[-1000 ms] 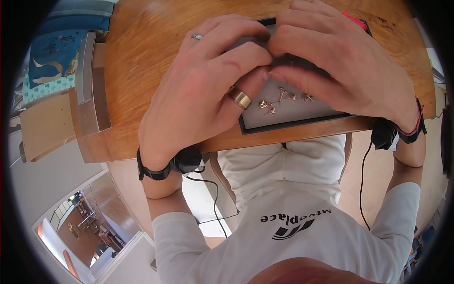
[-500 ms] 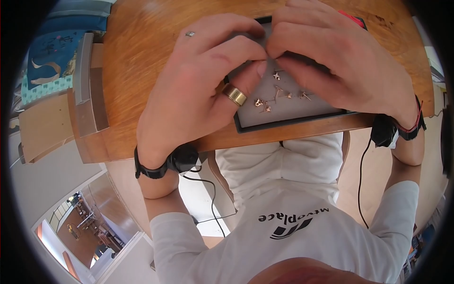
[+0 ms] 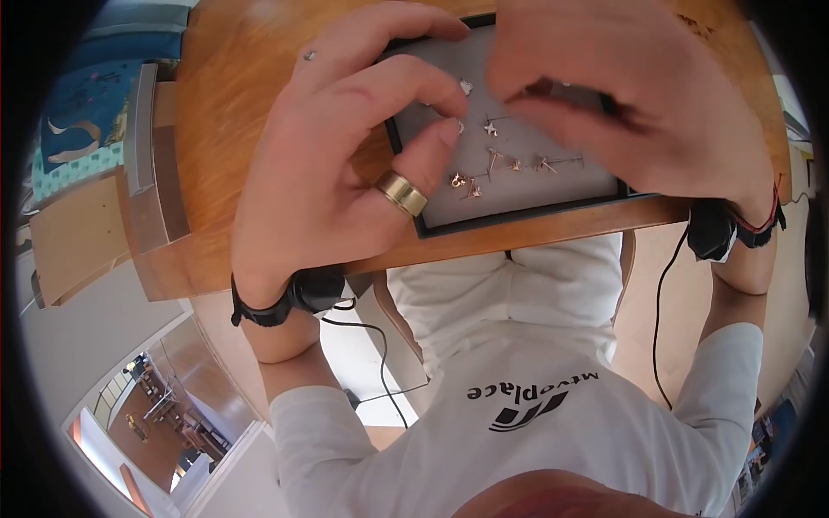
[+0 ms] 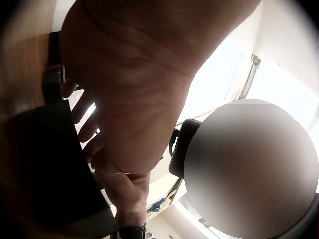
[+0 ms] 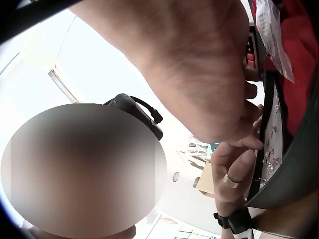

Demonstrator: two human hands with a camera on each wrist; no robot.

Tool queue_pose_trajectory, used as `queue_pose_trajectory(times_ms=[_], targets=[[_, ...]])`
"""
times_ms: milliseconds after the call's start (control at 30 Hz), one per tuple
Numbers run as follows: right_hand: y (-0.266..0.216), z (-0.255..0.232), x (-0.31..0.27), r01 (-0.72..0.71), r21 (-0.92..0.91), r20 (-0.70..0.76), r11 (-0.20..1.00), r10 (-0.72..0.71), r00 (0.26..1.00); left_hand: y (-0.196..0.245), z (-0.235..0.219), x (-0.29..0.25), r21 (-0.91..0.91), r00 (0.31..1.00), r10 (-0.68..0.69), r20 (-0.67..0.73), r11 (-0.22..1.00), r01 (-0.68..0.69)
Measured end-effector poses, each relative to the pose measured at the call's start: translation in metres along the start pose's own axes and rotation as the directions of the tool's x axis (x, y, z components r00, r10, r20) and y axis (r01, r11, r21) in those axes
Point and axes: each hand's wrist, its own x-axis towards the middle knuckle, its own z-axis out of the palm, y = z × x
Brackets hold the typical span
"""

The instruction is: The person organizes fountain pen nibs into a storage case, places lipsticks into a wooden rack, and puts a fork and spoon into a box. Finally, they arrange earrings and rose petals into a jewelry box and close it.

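A grey-lined tray with a black rim [image 3: 518, 219] holds several small rose-gold pieces, one of them star-shaped [image 3: 490, 128]. Over the tray's left side is the left hand [image 3: 337, 155], its thumb and index tips close together. A tiny shiny piece [image 3: 460, 127] shows beside those tips; whether they pinch it or it lies on the lining, I cannot tell. Above the tray's right part, the right hand [image 3: 630, 104] has bent fingers with the thumb near them, blurred; anything between its fingertips is hidden. In the right wrist view, small pieces [image 5: 273, 132] lie on the lining.
The wooden table [image 3: 233, 112] surrounds the tray. At the left edge stand a cardboard box [image 3: 82, 233] and a blue patterned item [image 3: 82, 112]. Red material [image 5: 296, 64] and a clear plastic bag [image 5: 276, 40] show in the right wrist view.
The hands, close together earlier, have moved apart: the left went left, the right slightly right. More of the tray and its small pieces shows between them.
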Motion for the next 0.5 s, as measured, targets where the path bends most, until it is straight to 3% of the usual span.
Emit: queue_pose_trajectory(times_ms=[133, 500], targets=[[-0.008, -0.003, 0.000, -0.026, -0.080, 0.072, 0.996, 0.032, 0.997, -0.004, 0.001, 0.001, 0.038, 0.998, 0.054, 0.024, 0.998, -0.055], [-0.018, -0.009, -0.003, -0.060, -0.138, 0.157, 0.989, 0.081, 0.984, 0.002, 0.005, -0.004, 0.070, 0.996, -0.017, 0.087, 0.998, 0.010]])
